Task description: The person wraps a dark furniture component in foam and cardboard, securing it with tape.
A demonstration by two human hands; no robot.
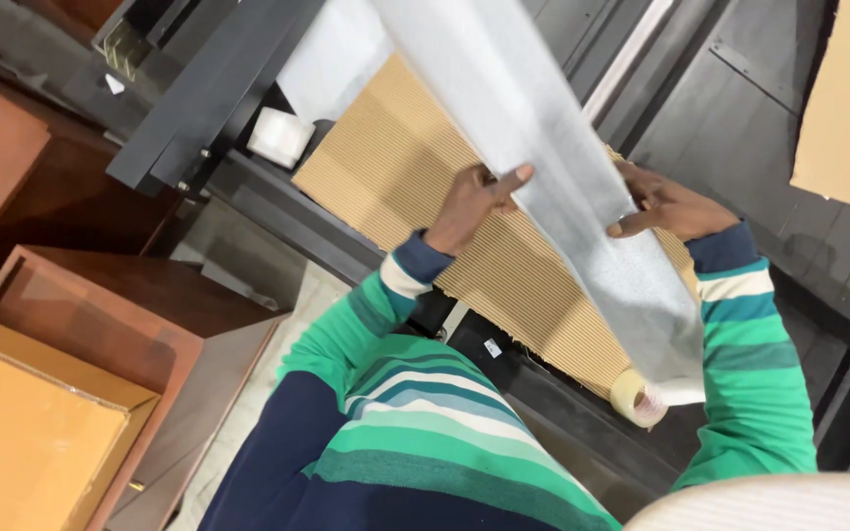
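Across the corrugated cardboard sheet (415,187) runs a long strip of white foam wrap (543,147), thin, slightly translucent, faintly textured, stretched taut from top centre down to lower right. Left hand (474,202) rests on the strip's left edge, fingers extended and pressing flat, not closed around anything. Right hand (666,206) pinches the opposite edge, fingers curled onto the foam. Cardboard is tan, ribbed, lying on dark flat panels (277,211) (furniture parts, black finish). Roll of beige tape (638,398) sits at the cardboard's lower corner, touching the foam's end. Green, white and navy striped sleeves (750,344) on both arms. Reddish-brown wooden cabinets (100,295) stand well apart to the left.
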